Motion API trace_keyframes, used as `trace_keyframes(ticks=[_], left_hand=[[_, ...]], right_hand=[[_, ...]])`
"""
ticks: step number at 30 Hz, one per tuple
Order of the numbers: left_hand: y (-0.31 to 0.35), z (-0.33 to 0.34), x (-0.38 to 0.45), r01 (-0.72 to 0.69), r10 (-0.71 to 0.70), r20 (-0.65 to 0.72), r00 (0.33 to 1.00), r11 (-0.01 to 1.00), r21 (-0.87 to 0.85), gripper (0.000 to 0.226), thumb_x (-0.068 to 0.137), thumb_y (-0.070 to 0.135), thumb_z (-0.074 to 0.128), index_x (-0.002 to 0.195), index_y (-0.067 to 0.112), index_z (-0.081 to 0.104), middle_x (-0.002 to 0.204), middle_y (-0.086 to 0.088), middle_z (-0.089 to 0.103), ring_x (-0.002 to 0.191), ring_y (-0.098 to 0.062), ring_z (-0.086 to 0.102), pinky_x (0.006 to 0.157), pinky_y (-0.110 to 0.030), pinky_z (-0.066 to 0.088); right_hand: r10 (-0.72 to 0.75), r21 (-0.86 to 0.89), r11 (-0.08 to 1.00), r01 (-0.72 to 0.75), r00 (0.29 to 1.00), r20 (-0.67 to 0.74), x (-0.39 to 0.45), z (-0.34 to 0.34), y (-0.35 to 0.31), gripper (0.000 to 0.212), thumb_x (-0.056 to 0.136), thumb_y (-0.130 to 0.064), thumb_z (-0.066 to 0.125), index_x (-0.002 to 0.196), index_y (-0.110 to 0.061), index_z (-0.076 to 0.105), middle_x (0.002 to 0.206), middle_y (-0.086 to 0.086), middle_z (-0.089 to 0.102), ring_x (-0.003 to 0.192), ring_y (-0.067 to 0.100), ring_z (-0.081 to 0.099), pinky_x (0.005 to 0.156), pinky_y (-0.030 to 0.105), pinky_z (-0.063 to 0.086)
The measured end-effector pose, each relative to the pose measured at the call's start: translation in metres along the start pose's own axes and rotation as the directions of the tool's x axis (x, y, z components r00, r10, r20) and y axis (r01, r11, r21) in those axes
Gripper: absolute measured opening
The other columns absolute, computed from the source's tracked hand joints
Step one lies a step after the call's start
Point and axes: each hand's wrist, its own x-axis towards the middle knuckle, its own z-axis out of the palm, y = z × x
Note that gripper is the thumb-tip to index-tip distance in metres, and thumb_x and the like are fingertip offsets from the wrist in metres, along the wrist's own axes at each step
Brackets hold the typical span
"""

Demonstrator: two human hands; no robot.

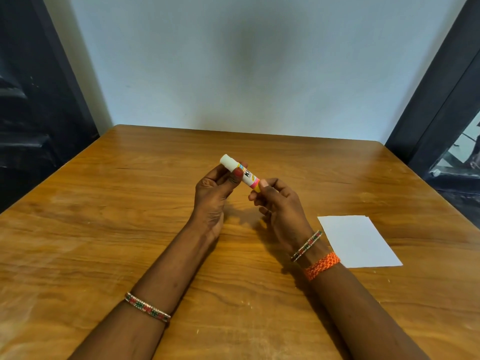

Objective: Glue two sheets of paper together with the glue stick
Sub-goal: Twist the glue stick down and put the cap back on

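Pale wall behind, wooden bench (104, 242) below. Both hands hold the glue stick (240, 174) raised over the middle — left hand (215, 193) pinching near the white cap, right hand (278, 203) gripping the yellow base, likely to uncap it. White paper (359, 241) lies flat, well to the right.

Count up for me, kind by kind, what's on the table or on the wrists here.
Glue stick: 1, held in both hands
Paper, white: 1 visible patch; separate sheets cannot be told
Beaded bangles: 2, one on each wrist
Orange woven band: 1
Total: 5
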Motion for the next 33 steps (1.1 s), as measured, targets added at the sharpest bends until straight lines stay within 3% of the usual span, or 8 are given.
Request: trace_keyframes(ticks=[3,7,11,15,21,25,29,33], left_hand=[[0.0012,0.0017,-0.0004,-0.006,0.006,-0.008,1.0,1.0,0.009,0.021,0.081,0.006,0.06,0.099,0.016,0.064,0.078,0.016,0.073,0.076,0.01,0.063,0.058,-0.004,0.045],[0.0037,0.0032,-0.0022,0.0,0.001,-0.012,1.0,0.999,0.037,0.031,0.082,0.005,0.059,0.113,0.005,0.061,0.08,0.015,0.071,0.074,0.013,0.062,0.056,-0.002,0.044],[0.0053,0.003,-0.0028,0.022,-0.022,-0.021,1.0,0.999,0.041,0.033,0.084,0.006,0.058,0.116,0.006,0.059,0.077,0.018,0.072,0.075,0.013,0.062,0.068,-0.014,0.044],[0.0055,0.0025,-0.0027,0.024,-0.023,-0.014,1.0,0.997,0.068,0.03,0.082,0.006,0.06,0.112,0.008,0.062,0.08,0.017,0.072,0.078,0.012,0.062,0.07,-0.017,0.044],[0.0073,0.0048,-0.0053,0.004,-0.002,-0.027,1.0,0.996,0.093,0.033,0.083,0.001,0.058,0.116,-0.002,0.058,0.09,0.006,0.067,0.074,0.01,0.063,0.056,-0.003,0.044],[0.0073,0.005,-0.0054,0.018,-0.016,-0.027,1.0,0.996,0.093,0.036,0.084,0.002,0.057,0.12,-0.001,0.055,0.096,0.002,0.065,0.076,0.011,0.063,0.056,-0.002,0.044],[0.0078,0.0054,-0.0059,0.025,-0.022,-0.025,0.999,0.995,0.097,0.033,0.083,0.006,0.059,0.116,0.004,0.059,0.095,0.008,0.066,0.08,0.009,0.061,0.064,-0.009,0.045],[0.0091,0.0051,-0.0059,0.018,-0.014,-0.038,0.999,0.994,0.107,0.035,0.083,0.005,0.059,0.117,0.001,0.058,0.091,0.01,0.067,0.078,0.011,0.061,0.062,-0.005,0.045]], right_hand=[[-0.106,-0.008,0.994,0.105,0.994,-0.029,-0.0003,-0.0005,-0.0012,0.013,0.085,-0.006,0.058,0.087,-0.017,0.053,0.077,0.006,0.066,0.074,0.009,0.061,0.069,0.023,0.045],[-0.143,0.003,0.99,0.143,0.99,-0.014,0.0003,-0.0025,-0.0016,0.025,0.078,0.007,0.061,0.086,-0.016,0.055,0.089,0.02,0.059,0.089,0.024,0.063,0.076,0.027,0.052],[-0.063,0.031,0.998,0.063,0.998,0.007,-0.0006,-0.0017,-0.0062,0.006,0.085,-0.015,0.059,0.087,-0.019,0.055,0.083,0.01,0.065,0.066,0.006,0.055,0.065,0.022,0.04],[0.062,0.027,0.998,-0.063,0.997,0.035,0.0008,-0.0014,-0.0046,0.024,0.091,-0.037,0.045,0.096,-0.017,0.057,0.067,0.0,0.063,0.061,0.01,0.047,0.06,0.024,0.034],[-0.065,0.079,0.995,0.061,0.997,0.045,-0.0007,-0.0007,-0.0012,0.006,0.084,-0.021,0.056,0.08,-0.019,0.052,0.064,-0.002,0.065,0.066,0.011,0.057,0.065,0.023,0.041],[-0.134,0.107,0.985,0.132,0.991,0.007,0.0012,-0.0025,-0.002,0.02,0.078,0.002,0.061,0.081,-0.016,0.052,0.078,0.009,0.059,0.076,0.015,0.059,0.062,0.018,0.046],[0.008,0.114,0.993,-0.013,0.999,0.044,0.001,-0.0015,-0.0019,0.014,0.079,-0.025,0.061,0.091,-0.021,0.056,0.073,-0.004,0.065,0.07,0.007,0.054,0.066,0.025,0.036],[0.137,0.059,0.988,-0.143,0.986,0.1,-0.0016,0.0006,-0.0053,0.036,0.095,-0.044,0.035,0.095,-0.015,0.057,0.065,0.002,0.059,0.062,0.011,0.049,0.064,0.027,0.037]])
